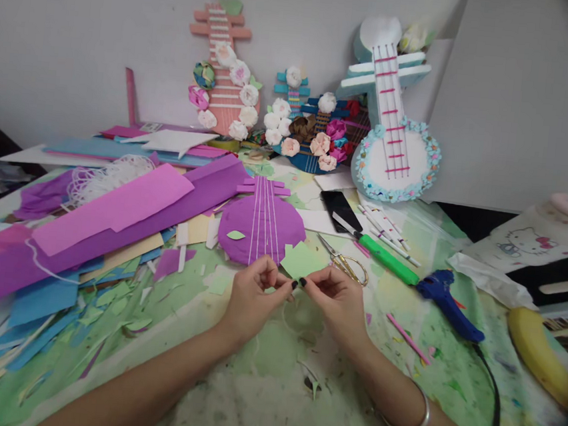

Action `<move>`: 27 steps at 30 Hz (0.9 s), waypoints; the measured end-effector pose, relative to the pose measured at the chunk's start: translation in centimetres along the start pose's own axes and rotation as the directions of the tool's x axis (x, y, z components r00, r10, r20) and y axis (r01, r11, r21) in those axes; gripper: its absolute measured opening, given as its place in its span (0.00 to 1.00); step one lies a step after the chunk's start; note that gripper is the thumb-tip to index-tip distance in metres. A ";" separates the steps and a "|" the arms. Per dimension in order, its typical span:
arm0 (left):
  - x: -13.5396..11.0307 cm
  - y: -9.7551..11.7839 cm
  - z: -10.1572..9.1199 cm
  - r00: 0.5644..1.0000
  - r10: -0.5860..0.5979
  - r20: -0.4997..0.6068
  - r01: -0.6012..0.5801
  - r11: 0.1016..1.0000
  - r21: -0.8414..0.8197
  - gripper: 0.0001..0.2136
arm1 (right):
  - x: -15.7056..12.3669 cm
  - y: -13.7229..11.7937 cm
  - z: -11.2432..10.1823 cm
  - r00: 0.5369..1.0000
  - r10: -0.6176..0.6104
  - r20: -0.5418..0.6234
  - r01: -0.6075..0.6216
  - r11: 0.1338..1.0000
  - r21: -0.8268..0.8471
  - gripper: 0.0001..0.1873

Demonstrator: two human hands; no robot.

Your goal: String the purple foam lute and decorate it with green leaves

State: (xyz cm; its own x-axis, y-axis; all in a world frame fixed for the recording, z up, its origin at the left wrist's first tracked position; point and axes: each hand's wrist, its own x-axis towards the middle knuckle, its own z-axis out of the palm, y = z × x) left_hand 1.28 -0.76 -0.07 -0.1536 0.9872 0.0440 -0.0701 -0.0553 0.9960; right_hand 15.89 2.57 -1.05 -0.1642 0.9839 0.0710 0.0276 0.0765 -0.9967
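My left hand (256,294) and my right hand (339,297) meet over the table, fingertips pinched together on a small thing between them that I cannot make out. Just beyond the fingers lies a light green foam piece (302,260). Behind it rests a purple foam guitar (262,221) with white strings and one green leaf stuck on its body. Gold-handled scissors (344,262) lie right of the green piece. A silver bangle (414,423) circles my right wrist.
Purple, pink and blue foam sheets (112,223) pile up at left with green scraps. A green cutter (390,260), a blue glue gun (449,302), a phone (341,208) and a banana (541,358) lie right. Flowered foam guitars (396,137) lean on the wall.
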 end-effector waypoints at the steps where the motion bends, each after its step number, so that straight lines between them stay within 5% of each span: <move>1: 0.0 0.0 0.0 1.000 -0.012 0.006 0.012 1.000 -0.010 0.18 | 0.0 0.1 0.0 1.000 -0.004 0.026 0.004 1.000 0.002 0.09; 9: 0.3 -0.1 -0.2 0.999 0.002 0.040 -0.004 0.999 0.040 0.14 | 0.4 0.0 -0.7 0.933 -0.157 0.324 0.261 0.915 -0.308 0.08; 15: -0.1 -0.6 -0.1 0.989 0.018 0.147 -0.013 0.999 -0.030 0.14 | 0.1 -0.1 -0.6 0.895 -0.227 0.385 0.335 0.910 -0.244 0.10; 19: 0.2 -0.8 -0.4 0.981 0.114 0.156 -0.138 0.978 0.155 0.11 | 0.0 0.1 -0.4 0.906 -0.248 0.343 0.332 0.919 -0.213 0.10; 23: -0.4 1.4 -1.0 0.901 0.395 0.181 -0.430 0.756 0.493 0.09 | 0.7 0.3 -1.0 0.946 -0.255 0.198 0.293 0.936 -0.195 0.08; 25: -2.8 2.7 -1.0 0.840 0.466 0.277 -0.542 0.717 0.438 0.05 | 1.3 0.3 -1.5 0.961 -0.256 0.107 0.272 0.944 -0.184 0.08; 27: -7.1 3.2 -1.1 0.834 0.420 0.358 -0.532 0.784 0.320 0.05 | 1.9 0.4 -1.9 0.967 -0.253 0.029 0.254 0.952 -0.172 0.08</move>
State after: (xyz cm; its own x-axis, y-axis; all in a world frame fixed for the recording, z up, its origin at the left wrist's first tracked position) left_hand 1.01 -8.12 2.75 0.1950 0.8539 0.4824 0.3424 -0.5202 0.7824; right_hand 17.47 4.74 -1.21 -0.1939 0.9276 0.3192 0.1545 0.3502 -0.9238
